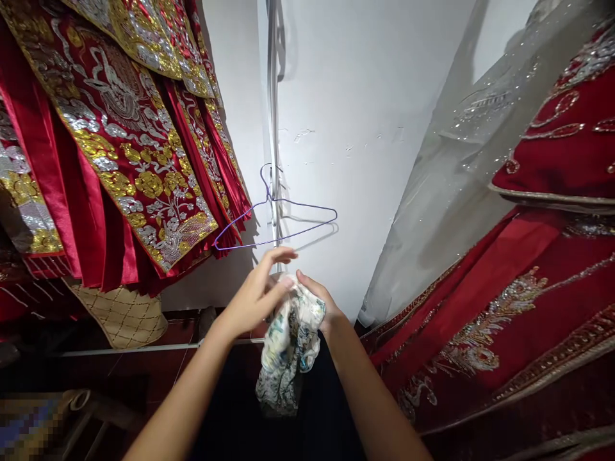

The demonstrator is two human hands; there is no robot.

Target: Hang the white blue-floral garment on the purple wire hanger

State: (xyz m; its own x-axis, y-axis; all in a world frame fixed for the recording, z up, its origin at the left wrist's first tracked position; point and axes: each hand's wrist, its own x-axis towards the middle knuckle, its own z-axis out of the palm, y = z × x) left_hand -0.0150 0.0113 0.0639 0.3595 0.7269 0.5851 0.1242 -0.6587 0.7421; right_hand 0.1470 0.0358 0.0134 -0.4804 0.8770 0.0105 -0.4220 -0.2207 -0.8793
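White cloth [291, 346], perhaps floral-printed, crumpled, gripped by left hand [259, 288] and right hand [321, 306].

Red satin garments [129, 147], thick with gold and silver embroidery, hang across the upper left of the frame. Below them, at lower left, a beige piece with a diamond quilt pattern [120, 314] shows against the dark red floor [144, 371]. A white wall [365, 96] fills the upper middle. A thin white conduit [273, 96] runs down it, and a purple wire hanger [283, 221] hangs there at the centre. On the right, a sheer silvery sequinned fabric [461, 160] slants down beside a red embroidered gown [528, 307].
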